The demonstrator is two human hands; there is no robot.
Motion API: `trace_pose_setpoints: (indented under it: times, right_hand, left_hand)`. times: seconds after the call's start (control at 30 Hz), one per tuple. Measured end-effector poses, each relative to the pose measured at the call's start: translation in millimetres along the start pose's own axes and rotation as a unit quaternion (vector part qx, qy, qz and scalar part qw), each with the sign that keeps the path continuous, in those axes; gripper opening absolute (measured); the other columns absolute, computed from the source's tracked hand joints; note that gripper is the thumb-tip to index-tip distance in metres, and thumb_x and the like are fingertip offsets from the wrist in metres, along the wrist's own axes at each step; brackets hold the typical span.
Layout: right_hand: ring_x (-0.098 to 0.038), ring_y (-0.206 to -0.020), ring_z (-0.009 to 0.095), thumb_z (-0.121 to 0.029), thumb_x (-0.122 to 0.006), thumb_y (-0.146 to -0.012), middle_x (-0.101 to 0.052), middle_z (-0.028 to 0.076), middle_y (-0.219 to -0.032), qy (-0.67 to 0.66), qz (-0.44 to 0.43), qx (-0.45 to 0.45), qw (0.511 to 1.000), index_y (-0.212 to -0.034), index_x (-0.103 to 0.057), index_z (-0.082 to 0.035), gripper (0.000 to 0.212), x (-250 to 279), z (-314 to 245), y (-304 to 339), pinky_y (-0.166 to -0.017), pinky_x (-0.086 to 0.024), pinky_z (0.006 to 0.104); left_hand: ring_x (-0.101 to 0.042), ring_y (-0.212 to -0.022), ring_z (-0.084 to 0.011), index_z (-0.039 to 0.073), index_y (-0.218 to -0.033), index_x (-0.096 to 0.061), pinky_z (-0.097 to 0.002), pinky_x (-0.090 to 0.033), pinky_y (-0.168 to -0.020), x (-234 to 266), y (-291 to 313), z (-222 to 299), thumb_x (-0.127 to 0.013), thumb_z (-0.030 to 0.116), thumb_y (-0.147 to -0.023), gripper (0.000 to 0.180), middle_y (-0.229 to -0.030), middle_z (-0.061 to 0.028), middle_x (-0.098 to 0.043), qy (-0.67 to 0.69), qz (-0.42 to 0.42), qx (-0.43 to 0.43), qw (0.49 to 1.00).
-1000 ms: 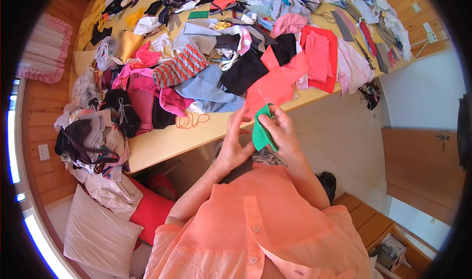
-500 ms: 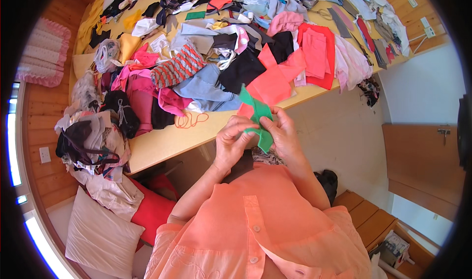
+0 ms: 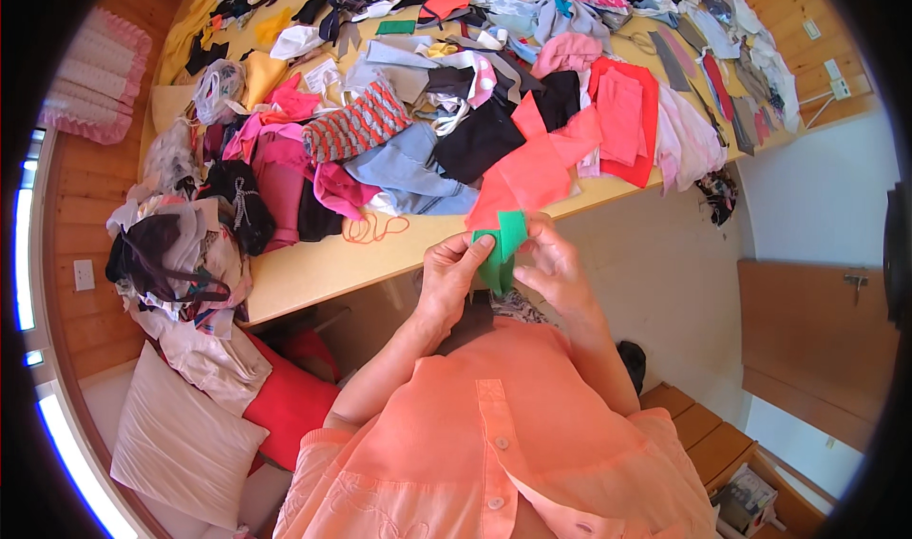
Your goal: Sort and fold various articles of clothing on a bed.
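Observation:
A folded strip of green fabric (image 3: 511, 232) is held up between my two hands, over the near edge of the table. My left hand (image 3: 450, 271) pinches its left side, the thumb lying on top of the cloth. On the other side my right hand (image 3: 554, 263) grips the strip, with part of its fingers behind the fabric. The strip's two ends cross, and its lower part hangs between the hands. Just beyond lies a coral-coloured fabric piece (image 3: 528, 172), spread over the table edge.
The wooden table (image 3: 313, 281) bears heaps of cloth: a blue denim piece (image 3: 410, 170), a red-and-grey striped knit (image 3: 356, 121) and a black cloth (image 3: 478, 140). An orange cord (image 3: 375, 228) lies near the edge. A stuffed bag (image 3: 180, 264) stands left, above a cream pillow (image 3: 185, 434).
The green strip, earlier twisted and stretched out lengthwise, is now folded over with its ends crossing. My left thumb has moved onto it, and my right fingers have shifted. The view has tilted slightly.

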State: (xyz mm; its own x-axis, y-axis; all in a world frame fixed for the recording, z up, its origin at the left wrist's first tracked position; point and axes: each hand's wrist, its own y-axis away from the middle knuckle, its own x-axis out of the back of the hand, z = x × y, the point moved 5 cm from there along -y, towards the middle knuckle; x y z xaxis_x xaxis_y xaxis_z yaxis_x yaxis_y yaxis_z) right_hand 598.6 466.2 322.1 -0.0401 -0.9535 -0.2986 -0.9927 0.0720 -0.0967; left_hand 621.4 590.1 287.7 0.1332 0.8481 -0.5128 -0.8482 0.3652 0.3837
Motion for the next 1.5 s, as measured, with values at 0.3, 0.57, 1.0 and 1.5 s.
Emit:
trace_pose_setpoints:
  times: [0.3,0.57,1.0,1.5]
  right_hand:
    - [-0.048,-0.065,0.003,-0.010,-0.057,-0.079,-0.055,-0.001,-0.074,-0.013,0.070,-0.104,0.992,-0.088,-0.055,-0.002,0.013,1,5,-6,-0.060,-0.039,0.0166]
    - [-0.050,-0.067,0.004,-0.007,-0.055,-0.079,-0.057,0.001,-0.077,-0.100,0.095,-0.102,0.985,-0.087,-0.055,-0.002,0.009,2,9,-6,-0.061,-0.041,0.0177]
    - [-0.051,-0.069,0.004,-0.009,-0.053,-0.080,-0.057,0.002,-0.079,-0.098,0.117,-0.110,0.982,-0.088,-0.054,0.000,0.011,4,10,-7,-0.063,-0.042,0.0183]
    - [-0.052,-0.056,0.005,-0.016,-0.049,-0.083,-0.055,-0.001,-0.069,-0.108,0.213,-0.116,0.964,-0.087,-0.052,-0.006,0.011,31,24,-8,-0.047,-0.042,0.0184]
  left_hand:
    - [-0.053,-0.067,-0.0051,0.004,-0.085,-0.062,-0.0192,-0.042,-0.063,-5,-1,3,-0.055,0.012,-0.080,0.011,-0.076,-0.0007,-0.060,0.021,-0.028,-0.009,0.999]
    - [-0.053,-0.062,-0.0054,0.005,-0.083,-0.062,-0.0201,-0.043,-0.055,-5,-2,0,-0.055,0.015,-0.080,0.012,-0.073,0.0003,-0.059,0.045,-0.030,0.023,0.998]
    - [-0.057,-0.072,-0.0103,0.005,-0.083,-0.060,-0.0257,-0.045,-0.070,-5,-4,2,-0.053,0.011,-0.080,0.010,-0.079,-0.0040,-0.061,0.083,-0.029,0.037,0.995]
    - [-0.054,-0.074,-0.0084,0.002,-0.095,-0.057,-0.0226,-0.044,-0.068,-15,-3,-10,-0.062,0.012,-0.074,0.024,-0.081,-0.0021,-0.060,-0.104,-0.145,0.079,0.981]
